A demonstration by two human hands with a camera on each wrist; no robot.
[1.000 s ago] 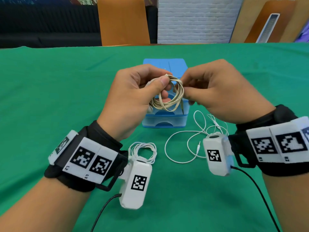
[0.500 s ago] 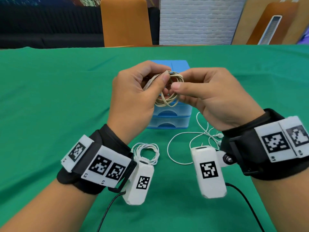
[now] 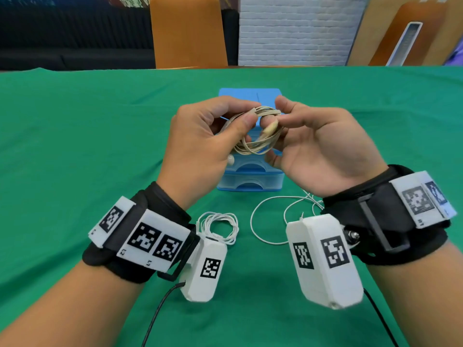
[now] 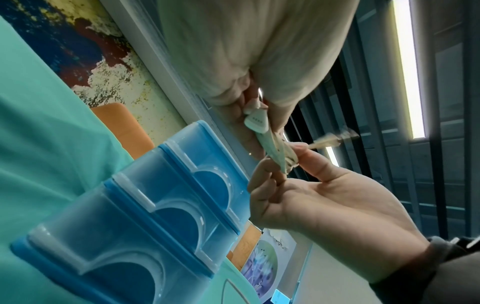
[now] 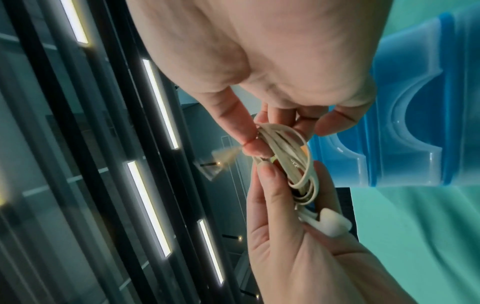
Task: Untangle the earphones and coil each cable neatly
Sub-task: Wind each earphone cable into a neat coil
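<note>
My left hand (image 3: 244, 116) and right hand (image 3: 276, 112) hold a beige earphone cable (image 3: 260, 144) wound into a small coil, raised in front of the blue drawer box. The left thumb and fingers grip the coil's left side. Turned palm-up, the right hand pinches the strands at the top between thumb and forefinger (image 5: 249, 139). An earbud (image 5: 332, 224) hangs by the left palm, and the plug end is blurred. White earphones (image 3: 220, 227) lie coiled on the green cloth under my left wrist. A second white pair (image 3: 270, 221) lies loose under the right wrist.
The blue drawer box (image 3: 250, 182) with translucent drawers stands on the green tablecloth (image 3: 75, 146) just beyond my hands. An orange chair (image 3: 188, 33) stands past the far table edge. Cables trail from both wrist cameras toward me.
My right hand has rolled from knuckles-up to palm-up while keeping its pinch on the coil. The left hand still grips the coil. The white earphones have not moved.
</note>
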